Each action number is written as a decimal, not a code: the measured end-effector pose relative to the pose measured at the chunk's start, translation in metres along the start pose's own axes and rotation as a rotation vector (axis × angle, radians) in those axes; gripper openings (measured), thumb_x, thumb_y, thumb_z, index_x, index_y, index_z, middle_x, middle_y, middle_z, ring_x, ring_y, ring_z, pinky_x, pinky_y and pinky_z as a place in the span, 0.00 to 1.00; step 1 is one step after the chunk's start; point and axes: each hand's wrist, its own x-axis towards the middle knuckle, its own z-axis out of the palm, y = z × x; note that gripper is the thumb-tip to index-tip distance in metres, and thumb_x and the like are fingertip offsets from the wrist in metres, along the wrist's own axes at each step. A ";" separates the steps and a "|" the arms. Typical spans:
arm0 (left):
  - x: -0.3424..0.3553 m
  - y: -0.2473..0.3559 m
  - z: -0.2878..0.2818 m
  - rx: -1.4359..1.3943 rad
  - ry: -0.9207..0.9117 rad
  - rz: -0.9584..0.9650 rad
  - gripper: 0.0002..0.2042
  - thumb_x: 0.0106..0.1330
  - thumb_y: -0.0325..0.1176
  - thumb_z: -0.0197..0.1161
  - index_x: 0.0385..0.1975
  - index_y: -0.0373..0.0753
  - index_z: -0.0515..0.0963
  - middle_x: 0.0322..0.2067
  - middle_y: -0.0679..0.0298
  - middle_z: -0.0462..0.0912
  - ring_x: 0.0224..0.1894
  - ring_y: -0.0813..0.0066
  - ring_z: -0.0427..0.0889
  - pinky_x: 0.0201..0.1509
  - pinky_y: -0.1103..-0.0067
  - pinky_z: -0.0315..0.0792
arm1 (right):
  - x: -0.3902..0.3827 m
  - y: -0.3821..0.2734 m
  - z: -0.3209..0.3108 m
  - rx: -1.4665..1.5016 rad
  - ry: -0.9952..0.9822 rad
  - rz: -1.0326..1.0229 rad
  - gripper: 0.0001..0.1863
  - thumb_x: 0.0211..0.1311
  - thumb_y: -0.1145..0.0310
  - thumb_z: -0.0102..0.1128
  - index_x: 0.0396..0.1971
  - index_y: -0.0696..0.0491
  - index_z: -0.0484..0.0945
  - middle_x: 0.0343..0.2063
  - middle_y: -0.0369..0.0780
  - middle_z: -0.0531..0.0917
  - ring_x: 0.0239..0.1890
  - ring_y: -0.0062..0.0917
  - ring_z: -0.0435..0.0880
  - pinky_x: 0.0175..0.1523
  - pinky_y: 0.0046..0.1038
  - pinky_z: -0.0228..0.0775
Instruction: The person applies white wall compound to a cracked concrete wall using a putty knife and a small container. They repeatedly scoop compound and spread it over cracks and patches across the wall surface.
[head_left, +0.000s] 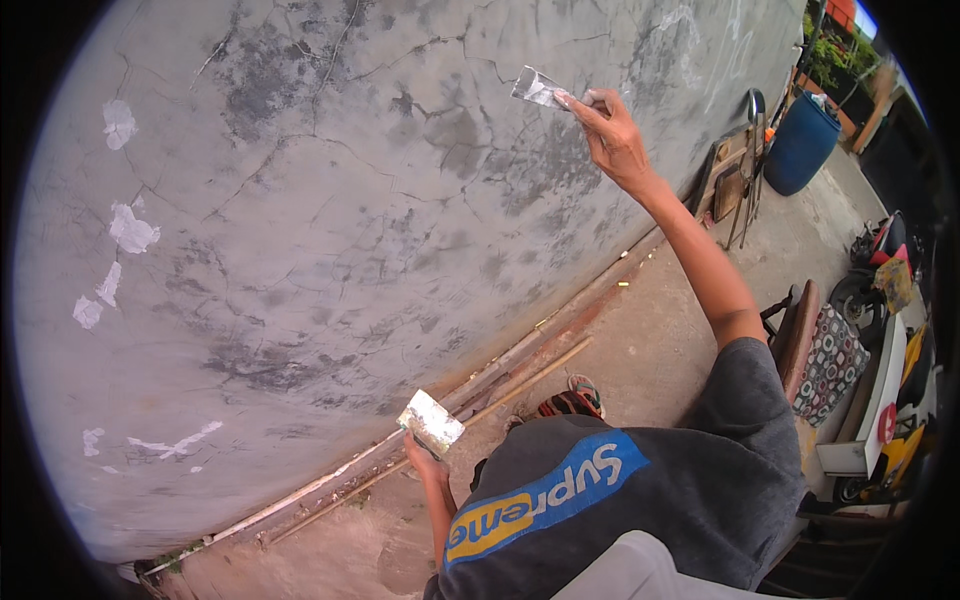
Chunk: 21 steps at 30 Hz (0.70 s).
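My right hand (615,140) is raised at the cracked grey wall (330,210), its fingers closed on a putty knife (537,87). White paste coats part of the knife's blade, which is at the wall's surface; whether it presses on it I cannot tell. Lower down, near the foot of the wall, my left hand (426,460) grips a flat, wide scraper (432,421) smeared with whitish paste. The scraper's handle is hidden in that hand. Several white patches, such as this filler patch (132,230), mark the wall's left part.
A long pole (530,378) lies along the base of the wall beside my feet. Farther right stand a blue barrel (803,143), a metal frame (752,170) with boards, a chair with a patterned cushion (832,363) and a parked motorbike (868,290).
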 end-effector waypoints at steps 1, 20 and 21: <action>0.004 -0.008 -0.001 -0.034 0.031 0.011 0.21 0.70 0.46 0.43 0.52 0.36 0.70 0.48 0.61 0.78 0.48 0.65 0.78 0.53 0.70 0.71 | -0.003 -0.005 0.005 0.081 0.034 0.184 0.23 0.61 0.78 0.55 0.57 0.48 0.74 0.35 0.40 0.71 0.28 0.24 0.72 0.30 0.24 0.67; 0.033 -0.005 0.000 0.121 -0.048 -0.120 0.22 0.71 0.44 0.41 0.55 0.35 0.68 0.52 0.59 0.76 0.53 0.64 0.75 0.59 0.69 0.67 | -0.025 -0.069 0.126 0.125 0.362 0.500 0.23 0.63 0.78 0.49 0.60 0.52 0.70 0.38 0.39 0.73 0.31 0.27 0.71 0.35 0.26 0.66; 0.032 -0.003 0.001 0.120 -0.032 -0.125 0.23 0.71 0.45 0.40 0.57 0.35 0.68 0.52 0.59 0.76 0.55 0.64 0.74 0.60 0.69 0.66 | -0.023 -0.059 0.108 0.096 0.314 0.427 0.25 0.61 0.79 0.50 0.59 0.49 0.71 0.38 0.38 0.75 0.32 0.28 0.72 0.37 0.27 0.66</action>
